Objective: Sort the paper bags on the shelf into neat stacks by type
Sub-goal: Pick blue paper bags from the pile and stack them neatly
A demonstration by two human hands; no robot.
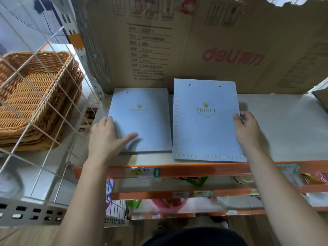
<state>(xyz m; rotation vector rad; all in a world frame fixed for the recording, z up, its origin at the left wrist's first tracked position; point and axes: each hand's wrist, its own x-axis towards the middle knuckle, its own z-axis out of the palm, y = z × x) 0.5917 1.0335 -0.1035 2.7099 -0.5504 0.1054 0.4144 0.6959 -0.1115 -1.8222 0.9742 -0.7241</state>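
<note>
Two stacks of flat light-blue paper bags with a gold crown and "PRINCE" lie side by side on the shelf board. The smaller stack is on the left, the larger stack on the right, its front edge near the shelf lip. My left hand rests flat on the left edge of the smaller stack, thumb stretched across the top bag. My right hand holds the right edge of the larger stack, thumb on top and fingers along its side.
A big brown cardboard box stands directly behind the bags. Stacked wicker baskets sit behind a white wire grid on the left. An orange shelf rail with price tags runs along the front; lower shelves hold goods.
</note>
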